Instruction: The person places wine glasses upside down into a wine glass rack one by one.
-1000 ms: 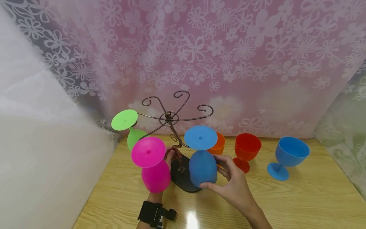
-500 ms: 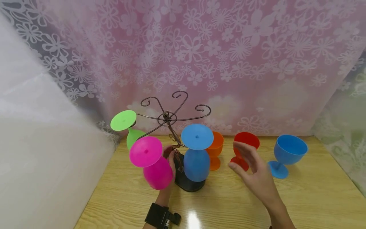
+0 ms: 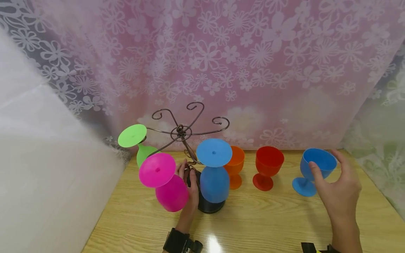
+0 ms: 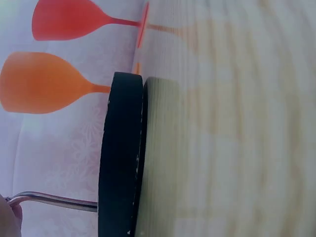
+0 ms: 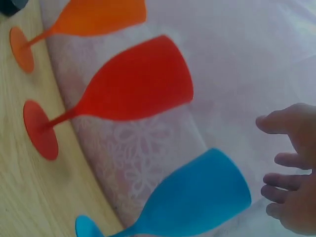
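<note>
My left hand (image 3: 190, 200) grips the twisted metal post of a goblet rack (image 3: 180, 130) with curled arms and a black base (image 4: 121, 158). Upside down on the rack hang a green goblet (image 3: 132, 136), a pink goblet (image 3: 172, 194) and a blue goblet (image 3: 215, 184). At the right, my right hand (image 3: 341, 193) spreads its thumb and fingers around the bowl of an upright blue goblet (image 3: 321, 160). The right wrist view shows a gap between that hand's fingers (image 5: 281, 180) and this goblet (image 5: 195, 197). The pink goblet partly hides my left hand.
A red goblet (image 3: 269, 162) and an orange goblet (image 3: 235, 163) stand upright on the wooden table (image 3: 259, 225), between the rack and the standing blue goblet. The hanging blue goblet partly covers the orange one. A pink flowered curtain (image 3: 221, 70) hangs behind, and white sheeting (image 3: 47, 158) borders the left.
My right hand has let go of the blue goblet hanging on the rack and moved right to the standing blue goblet. My left hand stays at the rack's post.
</note>
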A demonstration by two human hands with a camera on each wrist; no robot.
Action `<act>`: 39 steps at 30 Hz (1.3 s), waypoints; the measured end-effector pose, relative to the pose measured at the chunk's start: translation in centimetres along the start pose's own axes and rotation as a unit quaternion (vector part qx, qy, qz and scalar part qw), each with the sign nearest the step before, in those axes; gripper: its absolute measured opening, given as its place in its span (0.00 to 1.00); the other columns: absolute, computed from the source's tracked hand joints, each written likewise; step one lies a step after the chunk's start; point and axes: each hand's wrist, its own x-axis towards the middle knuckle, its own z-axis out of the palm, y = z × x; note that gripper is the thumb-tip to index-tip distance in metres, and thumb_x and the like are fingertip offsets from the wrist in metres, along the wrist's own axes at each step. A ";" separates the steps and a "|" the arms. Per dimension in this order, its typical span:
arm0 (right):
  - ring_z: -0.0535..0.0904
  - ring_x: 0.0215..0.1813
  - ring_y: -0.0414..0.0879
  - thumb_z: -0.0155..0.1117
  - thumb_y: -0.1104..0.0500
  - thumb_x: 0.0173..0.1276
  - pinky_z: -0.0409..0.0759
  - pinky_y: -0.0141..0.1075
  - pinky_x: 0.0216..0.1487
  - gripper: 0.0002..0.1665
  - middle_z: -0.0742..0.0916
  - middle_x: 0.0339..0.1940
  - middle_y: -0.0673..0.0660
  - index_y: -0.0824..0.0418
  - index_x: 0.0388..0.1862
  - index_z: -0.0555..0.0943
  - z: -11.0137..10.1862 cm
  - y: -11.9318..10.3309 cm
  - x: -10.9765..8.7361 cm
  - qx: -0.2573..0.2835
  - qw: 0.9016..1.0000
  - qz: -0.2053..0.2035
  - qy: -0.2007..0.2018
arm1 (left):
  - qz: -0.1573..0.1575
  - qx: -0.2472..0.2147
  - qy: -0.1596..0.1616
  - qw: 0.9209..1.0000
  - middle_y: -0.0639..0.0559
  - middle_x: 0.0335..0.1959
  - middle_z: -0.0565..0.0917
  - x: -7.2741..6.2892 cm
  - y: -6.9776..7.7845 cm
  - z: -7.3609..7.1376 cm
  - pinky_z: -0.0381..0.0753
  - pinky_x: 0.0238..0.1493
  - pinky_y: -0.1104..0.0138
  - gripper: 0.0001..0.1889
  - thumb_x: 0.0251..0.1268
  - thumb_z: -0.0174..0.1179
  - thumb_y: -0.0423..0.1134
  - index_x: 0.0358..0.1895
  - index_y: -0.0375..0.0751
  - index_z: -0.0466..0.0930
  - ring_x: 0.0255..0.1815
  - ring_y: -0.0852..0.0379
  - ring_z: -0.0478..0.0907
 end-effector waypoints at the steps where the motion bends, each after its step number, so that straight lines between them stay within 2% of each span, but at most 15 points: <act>1: 0.74 0.71 0.61 0.80 0.64 0.57 0.66 0.35 0.75 0.42 0.81 0.67 0.67 0.65 0.71 0.75 -0.1 0.4 0.1 -0.006 1.000 0.003 -0.003 | 0.009 -0.001 0.003 1.000 0.19 0.57 0.70 0.1 0.4 0.0 0.77 0.66 0.53 0.23 0.66 0.56 0.16 0.64 0.13 0.68 0.59 0.24 0.71; 4: 0.69 0.72 0.69 0.80 0.63 0.57 0.65 0.56 0.75 0.49 0.75 0.72 0.70 0.66 0.76 0.69 -0.4 1.5 0.1 -0.012 0.998 0.042 -0.037 | 0.025 0.016 0.006 1.000 0.18 0.54 0.70 0.3 0.9 0.2 0.80 0.63 0.59 0.28 0.57 0.61 0.12 0.63 0.10 0.68 0.56 0.24 0.71; 7: 0.63 0.76 0.70 0.79 0.58 0.61 0.60 0.66 0.74 0.55 0.68 0.78 0.69 0.62 0.82 0.59 -0.6 2.4 0.0 -0.012 0.989 0.119 -0.085 | 0.024 0.030 0.009 0.999 0.18 0.52 0.71 0.4 0.9 0.4 0.80 0.60 0.48 0.32 0.50 0.66 0.10 0.63 0.11 0.69 0.55 0.25 0.72; 11: 0.58 0.79 0.69 0.76 0.53 0.65 0.56 0.66 0.74 0.58 0.62 0.81 0.67 0.59 0.85 0.51 -0.7 3.3 0.0 0.001 0.973 0.190 -0.132 | 0.007 0.041 0.016 0.999 0.20 0.53 0.73 0.4 0.9 0.4 0.75 0.57 0.36 0.33 0.52 0.70 0.14 0.64 0.14 0.71 0.56 0.28 0.73; 16: 0.58 0.77 0.73 0.75 0.52 0.67 0.58 0.65 0.72 0.60 0.60 0.81 0.69 0.59 0.85 0.47 -0.5 4.0 -0.2 0.019 0.962 0.225 -0.154 | -0.030 0.042 0.035 0.998 0.22 0.52 0.78 0.5 1.3 0.2 0.75 0.57 0.33 0.33 0.52 0.72 0.17 0.64 0.17 0.73 0.55 0.26 0.76; 20: 0.58 0.77 0.74 0.73 0.49 0.68 0.61 0.66 0.70 0.62 0.57 0.83 0.69 0.59 0.86 0.43 -0.2 4.2 -0.4 0.014 0.955 0.251 -0.158 | -0.064 0.039 0.026 0.997 0.23 0.51 0.79 0.7 1.9 0.1 0.76 0.56 0.33 0.30 0.52 0.72 0.18 0.61 0.17 0.74 0.53 0.24 0.78; 24: 0.59 0.77 0.73 0.73 0.47 0.68 0.61 0.66 0.70 0.60 0.59 0.82 0.70 0.60 0.86 0.46 -0.1 4.2 -0.4 0.007 0.950 0.272 -0.155 | -0.061 0.039 0.004 0.997 0.26 0.50 0.80 0.9 1.7 -0.3 0.79 0.54 0.37 0.27 0.53 0.73 0.19 0.58 0.18 0.77 0.51 0.28 0.80; 27: 0.58 0.77 0.73 0.72 0.47 0.68 0.61 0.66 0.70 0.60 0.59 0.81 0.71 0.60 0.85 0.46 -0.2 4.2 -0.3 0.005 0.948 0.276 -0.157 | -0.049 0.004 -0.020 0.999 0.29 0.52 0.80 0.8 1.0 -0.8 0.80 0.57 0.41 0.25 0.57 0.72 0.21 0.60 0.20 0.78 0.53 0.33 0.81; 29: 0.59 0.77 0.74 0.72 0.47 0.69 0.61 0.67 0.69 0.60 0.59 0.81 0.72 0.61 0.85 0.45 -0.3 4.1 -0.4 0.001 0.948 0.273 -0.161 | -0.039 -0.027 -0.042 0.998 0.31 0.54 0.81 0.7 -0.3 -1.2 0.82 0.60 0.49 0.24 0.61 0.69 0.22 0.61 0.22 0.78 0.56 0.40 0.82; 31: 0.59 0.76 0.75 0.72 0.46 0.69 0.62 0.68 0.68 0.60 0.59 0.80 0.74 0.61 0.85 0.45 -0.5 4.1 -0.3 -0.004 0.949 0.265 -0.170 | -0.048 -0.077 -0.065 0.994 0.35 0.55 0.81 0.5 -1.5 -1.6 0.81 0.63 0.56 0.19 0.69 0.62 0.22 0.63 0.26 0.79 0.58 0.47 0.82; 33: 0.61 0.75 0.76 0.72 0.46 0.69 0.63 0.69 0.66 0.60 0.61 0.79 0.76 0.62 0.85 0.45 -0.8 4.1 -0.3 -0.013 0.949 0.257 -0.181 | -0.053 -0.082 -0.074 0.992 0.42 0.52 0.84 0.5 -2.7 -2.0 0.81 0.59 0.66 0.14 0.75 0.56 0.25 0.59 0.29 0.81 0.55 0.56 0.82; 35: 0.62 0.73 0.78 0.71 0.46 0.69 0.65 0.70 0.64 0.60 0.62 0.77 0.78 0.64 0.85 0.45 -1.1 4.1 -0.2 -0.022 0.949 0.246 -0.198 | -0.046 -0.086 -0.072 0.993 0.50 0.46 0.86 0.4 -3.8 -2.3 0.81 0.53 0.71 0.12 0.78 0.51 0.28 0.52 0.30 0.84 0.49 0.63 0.82; 37: 0.63 0.72 0.80 0.71 0.45 0.69 0.67 0.72 0.61 0.61 0.62 0.76 0.81 0.65 0.85 0.45 -1.3 4.0 -0.1 -0.032 0.946 0.237 -0.217 | -0.035 -0.135 -0.071 0.988 0.55 0.40 0.86 0.3 -5.0 -2.6 0.81 0.47 0.72 0.13 0.80 0.48 0.30 0.45 0.30 0.83 0.43 0.65 0.81; 38: 0.64 0.71 0.81 0.71 0.44 0.69 0.68 0.73 0.60 0.61 0.62 0.75 0.81 0.66 0.84 0.45 -1.4 4.0 0.0 -0.034 0.945 0.233 -0.225 | -0.054 -0.198 -0.094 0.974 0.56 0.40 0.86 0.1 -5.8 -2.8 0.80 0.46 0.73 0.14 0.80 0.48 0.35 0.44 0.32 0.83 0.42 0.65 0.80; 39: 0.64 0.70 0.82 0.71 0.44 0.69 0.69 0.74 0.59 0.62 0.62 0.75 0.82 0.66 0.84 0.44 -1.5 4.0 0.1 -0.036 0.944 0.230 -0.233 | -0.062 -0.301 -0.131 0.943 0.54 0.43 0.87 0.0 -7.0 -3.0 0.79 0.50 0.72 0.16 0.82 0.47 0.40 0.47 0.32 0.82 0.45 0.64 0.81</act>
